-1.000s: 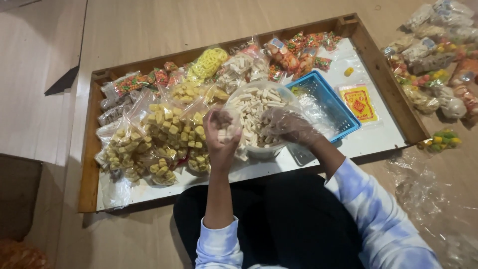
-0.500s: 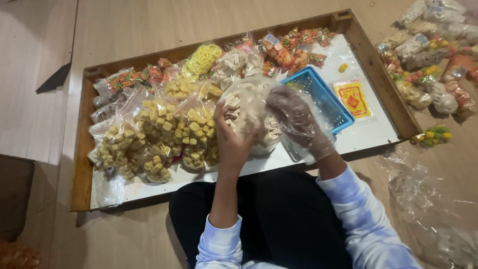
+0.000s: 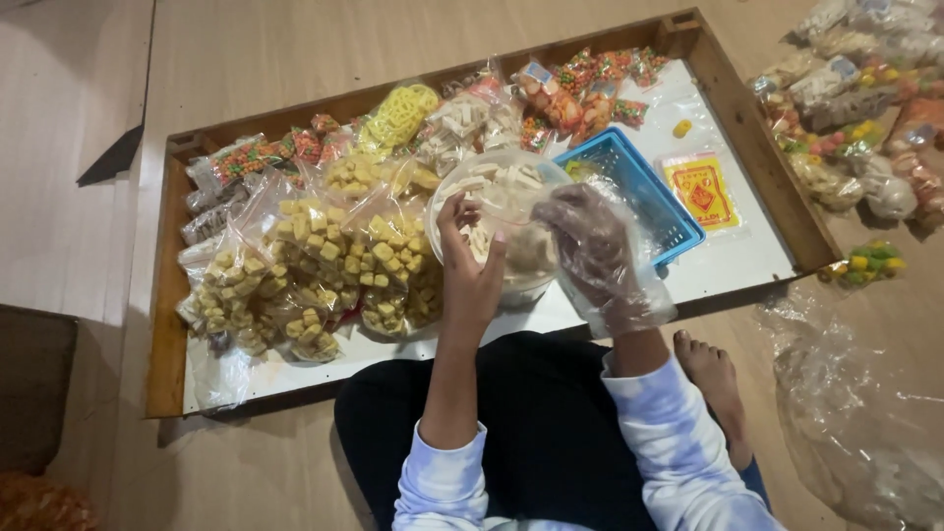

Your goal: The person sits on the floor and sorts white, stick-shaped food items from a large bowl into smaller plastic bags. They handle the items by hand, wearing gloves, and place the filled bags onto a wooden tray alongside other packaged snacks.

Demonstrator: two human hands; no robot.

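Hands (image 3: pixel 531 251) risen; basket (image 3: pixel 639 192) beside bag (image 3: pixel 497 202).

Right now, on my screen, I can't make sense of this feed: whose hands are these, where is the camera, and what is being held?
The single view comes from a camera on a seated person's head, looking down. There is no machine, only two hands. The bare left hand and the right hand, in a clear plastic glove, hold a clear bag of pale snack sticks between them. Under them lies a wooden tray with bags of yellow cubes and a blue basket. More snack packets lie on the floor.
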